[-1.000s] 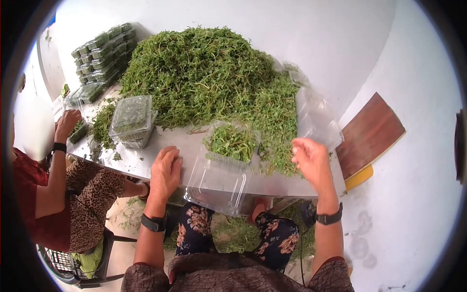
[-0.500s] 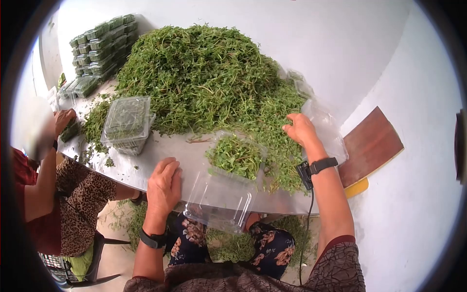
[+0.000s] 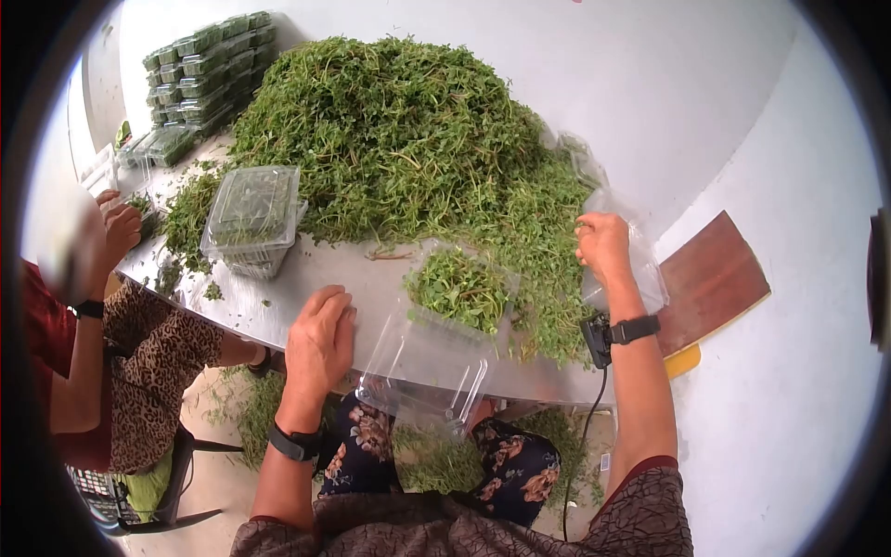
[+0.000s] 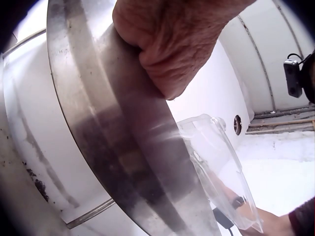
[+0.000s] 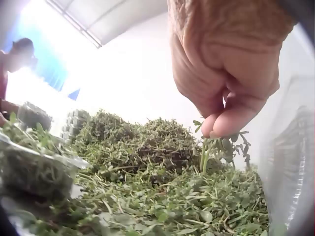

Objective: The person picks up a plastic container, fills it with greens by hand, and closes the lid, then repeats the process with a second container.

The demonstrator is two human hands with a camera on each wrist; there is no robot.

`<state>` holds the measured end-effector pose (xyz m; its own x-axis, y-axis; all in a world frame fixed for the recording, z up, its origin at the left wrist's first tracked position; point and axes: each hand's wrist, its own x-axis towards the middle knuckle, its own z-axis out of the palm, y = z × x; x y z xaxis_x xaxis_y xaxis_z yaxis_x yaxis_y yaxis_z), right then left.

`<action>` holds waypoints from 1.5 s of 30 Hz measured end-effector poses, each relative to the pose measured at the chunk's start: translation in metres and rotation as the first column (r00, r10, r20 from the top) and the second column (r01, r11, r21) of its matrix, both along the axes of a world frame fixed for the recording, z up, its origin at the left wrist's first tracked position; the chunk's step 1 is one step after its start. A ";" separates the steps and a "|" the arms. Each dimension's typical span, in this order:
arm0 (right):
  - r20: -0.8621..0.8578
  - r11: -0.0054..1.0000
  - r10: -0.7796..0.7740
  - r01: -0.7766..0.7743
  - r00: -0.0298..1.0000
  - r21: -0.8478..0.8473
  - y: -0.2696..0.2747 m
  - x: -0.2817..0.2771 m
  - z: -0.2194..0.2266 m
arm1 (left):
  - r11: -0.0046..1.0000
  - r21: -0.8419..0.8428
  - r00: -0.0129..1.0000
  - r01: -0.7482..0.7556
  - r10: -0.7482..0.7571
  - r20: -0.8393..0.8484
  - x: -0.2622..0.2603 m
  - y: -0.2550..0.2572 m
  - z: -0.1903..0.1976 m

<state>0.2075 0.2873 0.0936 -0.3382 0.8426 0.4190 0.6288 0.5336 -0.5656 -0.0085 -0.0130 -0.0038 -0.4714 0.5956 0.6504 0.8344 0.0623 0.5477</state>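
Note:
My right hand is over the right end of the heap of leafy greens. In the right wrist view its thumb and fingertip pinch a small sprig of greens just above the heap. My left hand rests at the table's front edge with fingers loosely bent, holding nothing. Between the hands stands an open clear plastic clamshell box with greens in its tray; its lid hangs forward over the edge. From the left wrist, the underside of that hand lies against the metal table.
Closed boxes are stacked left of the heap, with a tall stack of filled boxes at the back left. Clear packaging stands right of the heap. Another person's hand works at the left. A brown board leans at the right.
My right hand moved up and away from the table's front edge to the heap's right end, and now pinches a sprig there. My left hand stays at the edge.

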 end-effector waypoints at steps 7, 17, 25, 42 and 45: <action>-0.352 0.937 0.177 -0.267 0.919 -0.226 -0.058 0.011 0.034 | 1.000 0.013 1.000 -0.008 0.009 -0.012 0.000 0.000 -0.001; -0.335 0.772 0.384 -0.498 0.860 -0.394 -0.138 -0.015 0.019 | 0.999 0.032 1.000 0.015 -0.015 -0.005 -0.005 0.001 -0.007; -0.292 0.865 0.290 -0.380 0.911 -0.327 -0.159 0.031 -0.017 | 0.999 0.040 1.000 0.016 -0.016 0.005 -0.005 0.002 -0.009; -0.632 0.532 0.170 -0.610 0.756 -0.587 -0.253 0.048 -0.093 | 0.925 0.000 0.924 0.380 -0.379 -0.045 0.022 -0.031 -0.007; -0.670 0.520 0.158 -0.637 0.726 -0.569 -0.256 0.050 -0.092 | 0.882 -0.087 0.880 0.463 -0.469 -0.076 0.028 -0.037 -0.005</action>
<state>0.2577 0.0313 0.0013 -0.6743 0.7366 -0.0525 -0.0300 -0.0983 -0.9947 0.0198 -0.0504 -0.0089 -0.0695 0.7734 0.6301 0.8218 -0.3137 0.4757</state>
